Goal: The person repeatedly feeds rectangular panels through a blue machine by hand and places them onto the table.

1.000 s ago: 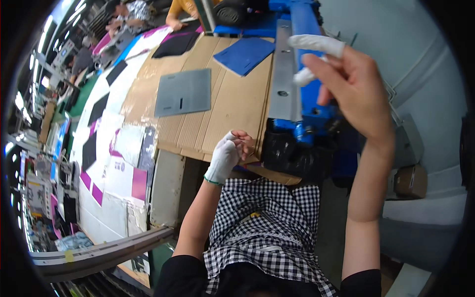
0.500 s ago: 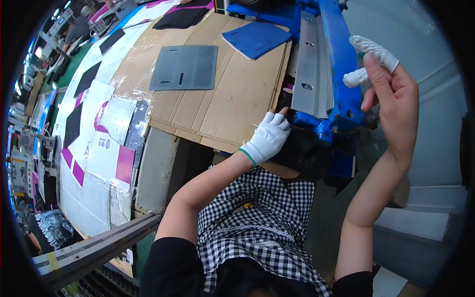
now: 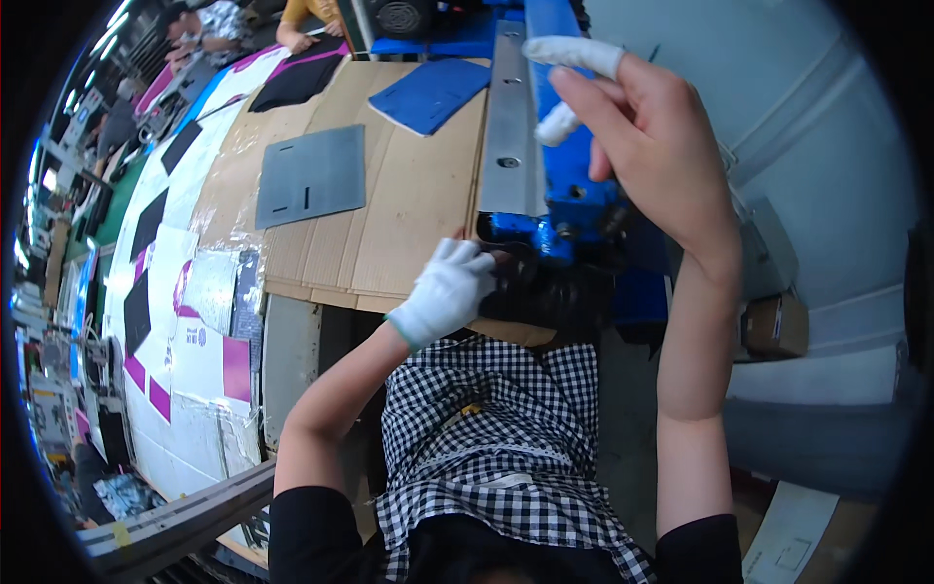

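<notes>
My left hand [image 3: 446,292], in a white glove with bare fingertips, is at the near right corner of the cardboard [image 3: 389,238]. Its fingers are bent together beside dark material [image 3: 550,292] under the machine's end; what they hold, if anything, is hidden. Raised over the blue machine frame [image 3: 574,190] is my right hand [image 3: 662,146]. White covers sit on some of its fingers; index finger and thumb stretch out apart, with nothing visible between them. A metal bar [image 3: 508,127] runs along the machine. On the cardboard lie a grey slotted sheet [image 3: 311,175] and a blue slotted sheet [image 3: 430,95].
To the left a long table covered with white sheets [image 3: 204,355] bears several black pieces [image 3: 148,224]. A black pile [image 3: 297,83] lies at the far end, near another person's hand [image 3: 304,43]. A metal rail [image 3: 185,521] crosses lower left; a cardboard box [image 3: 776,326] stands right.
The view has shifted, so table and machine sit further left. My right hand has moved left over the blue machine frame. My left hand has drawn back slightly from the machine's end.
</notes>
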